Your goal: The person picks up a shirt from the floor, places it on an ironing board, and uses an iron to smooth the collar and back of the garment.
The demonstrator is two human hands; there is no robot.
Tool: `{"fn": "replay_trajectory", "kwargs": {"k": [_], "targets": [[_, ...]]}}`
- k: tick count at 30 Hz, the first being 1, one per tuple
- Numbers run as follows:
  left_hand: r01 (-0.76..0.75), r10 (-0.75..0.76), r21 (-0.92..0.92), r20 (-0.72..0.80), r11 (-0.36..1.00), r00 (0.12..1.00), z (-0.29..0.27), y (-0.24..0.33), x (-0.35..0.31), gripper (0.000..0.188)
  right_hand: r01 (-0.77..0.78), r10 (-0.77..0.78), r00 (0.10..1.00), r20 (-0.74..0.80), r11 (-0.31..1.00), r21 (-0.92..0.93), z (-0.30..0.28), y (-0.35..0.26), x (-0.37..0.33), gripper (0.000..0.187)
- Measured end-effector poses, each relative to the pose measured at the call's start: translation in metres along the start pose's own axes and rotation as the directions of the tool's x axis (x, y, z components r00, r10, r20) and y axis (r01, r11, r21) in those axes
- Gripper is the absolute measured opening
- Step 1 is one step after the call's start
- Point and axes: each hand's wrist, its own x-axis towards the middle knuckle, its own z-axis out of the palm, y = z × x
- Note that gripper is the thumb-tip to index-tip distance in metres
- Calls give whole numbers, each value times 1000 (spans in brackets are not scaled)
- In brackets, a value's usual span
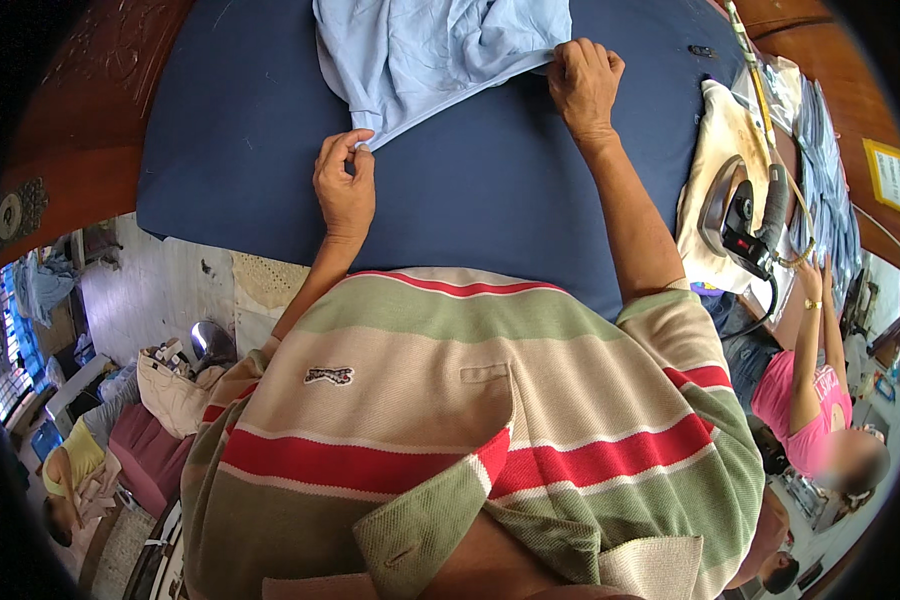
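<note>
A light blue garment [440,60] lies spread over the dark blue padded ironing table [450,200], its far part running out of the top of the view. My left hand [345,180] pinches the near left corner of its edge between thumb and fingers. Farther right and away from me, my right hand [583,88] grips the same edge at the other end, fingers curled over the cloth. Between the two hands the edge is drawn into a slanting line, and the fabric behind it is wrinkled.
To the right, an iron [742,215] with a cord stands on a cream cloth [720,130]. Folded blue clothes [825,170] lie beyond it. A small black object [702,50] rests at the table's far right. Co-workers sit at both sides, one in a pink shirt [800,400].
</note>
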Motion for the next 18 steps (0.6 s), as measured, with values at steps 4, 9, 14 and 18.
{"fn": "replay_trajectory", "kwargs": {"k": [4,9,14,18], "targets": [[-82,71,241,54,967,996,-9,-15,-15,17,43,-39,995,91,998,-41,-11,-9,-30,10],[-154,69,496,185,855,980,-6,-26,-31,19,-127,52,925,377,976,176,-43,-25,-69,15],[-119,51,486,150,866,987,-8,-29,-31,22,-539,549,835,15,825,-171,-130,79,-67,30],[-120,55,476,149,871,987,-5,-27,-28,26,-421,744,668,-6,372,-827,-193,173,-97,65]]}}
